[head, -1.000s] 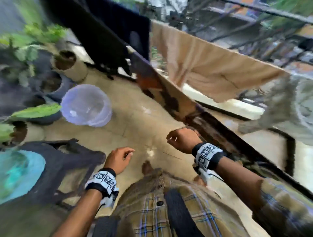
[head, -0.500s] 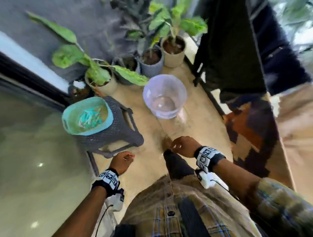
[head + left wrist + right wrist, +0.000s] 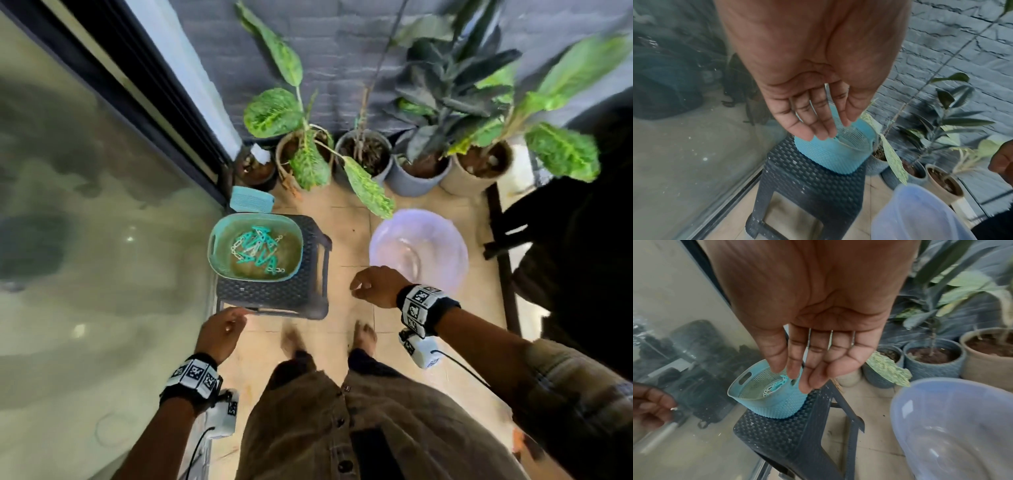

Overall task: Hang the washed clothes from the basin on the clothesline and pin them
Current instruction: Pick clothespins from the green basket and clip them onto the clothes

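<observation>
Presently neither grip holds anything. The left hand [image 3: 221,330] hangs with fingers loosely extended, released, just at the near edge of the dark woven stool [image 3: 274,291]; the left wrist view shows its fingers [image 3: 813,116] straight and bare above the basket. The right hand [image 3: 375,286] hangs likewise released, fingers [image 3: 818,363] relaxed and empty, between the stool and the basin.

On the stool's seat stands a teal perforated basket [image 3: 219,246] containing teal and white clothes pegs [image 3: 257,250]. To its right, on the tiled floor [image 3: 349,240], stands the translucent lilac basin [image 3: 419,246]; no garment is visible inside it. Dark hanging clothes [image 3: 582,240] occupy the right edge of the head view; whether they are pinned cannot be told. Potted plants [image 3: 363,154] line the grey wall beyond. A glass door [image 3: 85,222] runs along the left.
</observation>
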The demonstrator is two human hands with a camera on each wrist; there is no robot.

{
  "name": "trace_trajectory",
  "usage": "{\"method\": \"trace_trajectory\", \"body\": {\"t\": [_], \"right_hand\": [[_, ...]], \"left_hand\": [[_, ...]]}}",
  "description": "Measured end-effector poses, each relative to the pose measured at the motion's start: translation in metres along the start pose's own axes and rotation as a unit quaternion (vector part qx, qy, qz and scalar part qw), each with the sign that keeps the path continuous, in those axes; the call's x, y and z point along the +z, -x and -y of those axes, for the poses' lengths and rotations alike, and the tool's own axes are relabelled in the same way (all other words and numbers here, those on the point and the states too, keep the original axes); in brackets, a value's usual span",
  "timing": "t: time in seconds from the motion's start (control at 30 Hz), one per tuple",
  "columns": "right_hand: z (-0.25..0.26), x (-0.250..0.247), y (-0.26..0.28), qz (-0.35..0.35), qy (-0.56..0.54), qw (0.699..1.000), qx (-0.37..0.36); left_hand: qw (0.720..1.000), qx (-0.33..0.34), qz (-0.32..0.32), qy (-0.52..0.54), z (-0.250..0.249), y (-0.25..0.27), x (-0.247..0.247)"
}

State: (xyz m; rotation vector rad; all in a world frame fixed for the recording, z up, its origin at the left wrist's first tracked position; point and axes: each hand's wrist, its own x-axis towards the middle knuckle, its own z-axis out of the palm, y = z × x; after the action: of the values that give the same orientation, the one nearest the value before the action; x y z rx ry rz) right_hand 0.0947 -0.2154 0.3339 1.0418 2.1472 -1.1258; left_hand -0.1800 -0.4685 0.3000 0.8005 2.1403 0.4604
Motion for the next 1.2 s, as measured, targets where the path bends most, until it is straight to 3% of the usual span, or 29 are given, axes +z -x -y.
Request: {"method": "trace_trajectory", "body": {"t": [0.1, 0.27, 0.5, 0.7, 0.9, 1.2], "right_hand": [[0.035, -0.012, -0.035, 0.014, 0.021, 1.000, -0.018], [0.099, -0.008, -0.106, 0.028, 0.033, 0.998, -0.040], [0.185, 0.021, -0.215, -0.019, -0.026, 0.999, -0.004], [0.210, 0.041, -0.281, 0.006, -0.037, 0.999, 0.027], [0.224, 0.053, -0.304, 0.074, 0.089, 0.993, 0.003], [0.237, 0.017, -0.261, 0.048, 0.122, 0.991, -0.016]], "left_hand": [[0.998, -0.027, -0.049, 0.042, 0.011, -0.027, -0.022], [0.992, -0.067, -0.063, 0.086, 0.034, -0.082, -0.056], [0.973, -0.137, 0.018, 0.187, 0.053, -0.172, -0.074], [0.978, -0.123, 0.084, 0.149, 0.071, -0.219, -0.068], [0.986, -0.066, 0.105, 0.112, 0.075, -0.228, -0.065], [0.982, -0.018, 0.099, 0.158, 0.010, -0.196, -0.118]]}}
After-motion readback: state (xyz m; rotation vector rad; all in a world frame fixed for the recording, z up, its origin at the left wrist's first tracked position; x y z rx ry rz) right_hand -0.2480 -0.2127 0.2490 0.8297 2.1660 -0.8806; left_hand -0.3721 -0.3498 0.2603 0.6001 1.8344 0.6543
